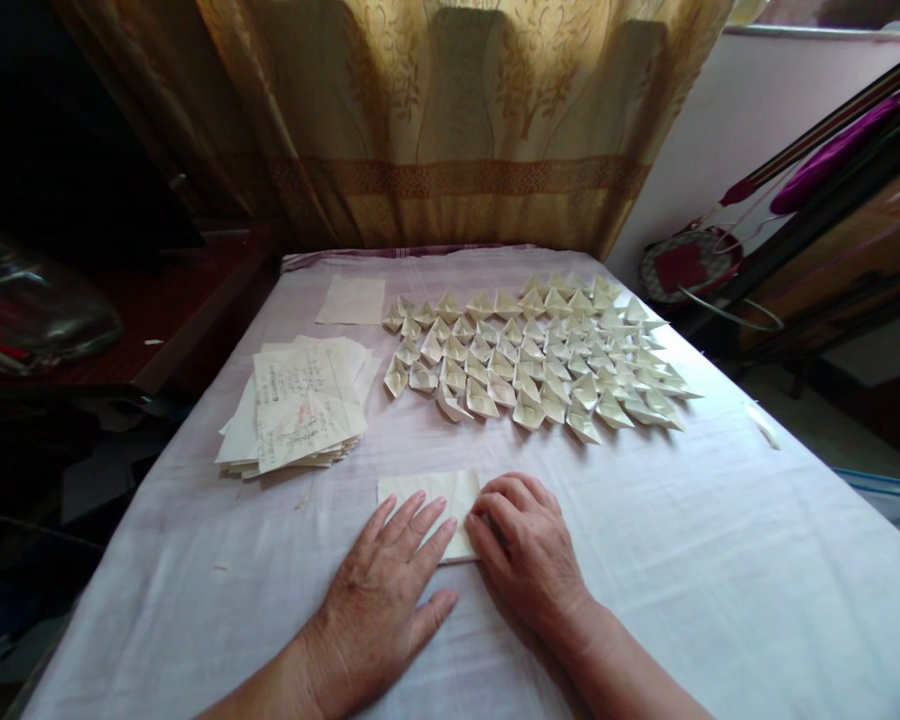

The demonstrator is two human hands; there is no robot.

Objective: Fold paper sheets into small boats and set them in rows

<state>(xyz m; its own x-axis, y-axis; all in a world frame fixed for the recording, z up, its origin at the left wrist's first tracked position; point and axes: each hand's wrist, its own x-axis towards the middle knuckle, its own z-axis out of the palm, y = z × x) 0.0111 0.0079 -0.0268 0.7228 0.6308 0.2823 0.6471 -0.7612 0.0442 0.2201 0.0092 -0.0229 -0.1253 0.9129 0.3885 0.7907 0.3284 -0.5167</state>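
Observation:
A folded sheet of pale paper (427,485) lies on the cloth-covered table in front of me. Flat across its left part rests my left hand (390,585), with the fingers stretched out and the thumb apart. At the paper's right edge my right hand (529,550) is curled, its thumb and fingers closed on that edge. The fingertips are partly hidden. Beyond the hands stand rows of several folded paper boats (529,390), close together. To the left is a stack of loose sheets (311,405), the top one bearing handwriting.
A single blank sheet (351,300) lies near the far end of the white tablecloth (690,560). A gold curtain (435,130) hangs behind the table. On the left is a dark red cabinet (187,310); a patterned bag (686,265) is at the far right.

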